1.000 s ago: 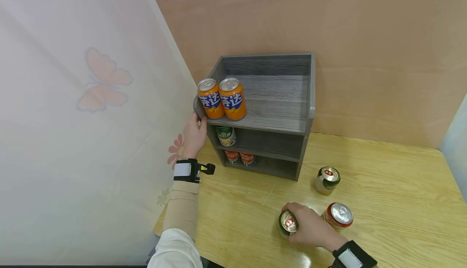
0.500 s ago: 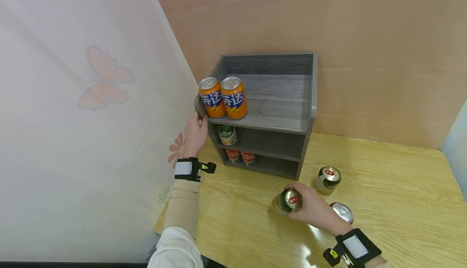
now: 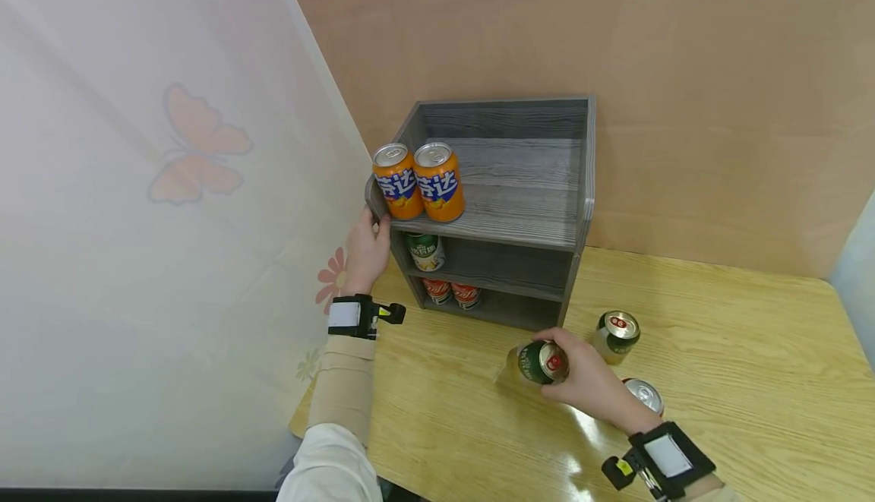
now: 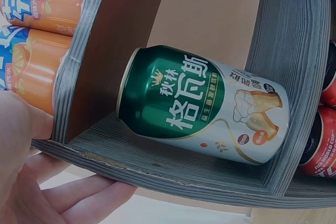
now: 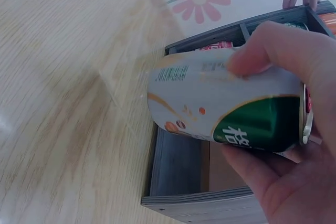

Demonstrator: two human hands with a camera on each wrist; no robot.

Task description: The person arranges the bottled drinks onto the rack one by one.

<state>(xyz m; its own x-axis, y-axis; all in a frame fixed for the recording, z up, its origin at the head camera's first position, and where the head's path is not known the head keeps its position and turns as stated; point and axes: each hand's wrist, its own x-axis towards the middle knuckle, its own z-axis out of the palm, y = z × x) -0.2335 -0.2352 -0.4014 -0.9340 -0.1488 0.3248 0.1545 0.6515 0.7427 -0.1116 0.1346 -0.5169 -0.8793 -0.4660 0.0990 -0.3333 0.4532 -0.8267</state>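
Backdrop [image 3: 711, 107]: plain tan sheet behind, meeting a pale curtain [image 3: 102, 297] at the left, printed with an orange butterfly [image 3: 198, 149] and a red flower [image 3: 333, 278].
Tabletop [image 3: 745, 365]: light wood grain, catching bright glare toward its front edge.
Shelf [image 3: 586, 175]: grey, wood-grained, three levels, standing on the tabletop against the backdrop.
Top level [image 3: 519, 191]: two orange cans [image 3: 439, 187] upright, side by side at the left front.
Middle level [image 3: 502, 263]: one green-and-white can [image 3: 425, 253] upright at the left end.
Bottom level [image 3: 519, 312]: two red cans [image 3: 467, 295] at the left, their tops hidden by the board above.
Left hand [image 3: 367, 251]: grips the left side panel [image 3: 374, 197] of the shelf, just beside the orange cans.
Right hand [image 3: 581, 380]: thumb and fingers curled round the held can [image 3: 540, 363].
Held can: green and white, tilted, its top toward the palm, in front of the shelf and above the tabletop.
Near the right hand: a gold-topped can [image 3: 617, 337] stands upright; a silver-topped can [image 3: 645, 396] is partly hidden behind the wrist.
Wrists: black straps [image 3: 352, 316] on both.
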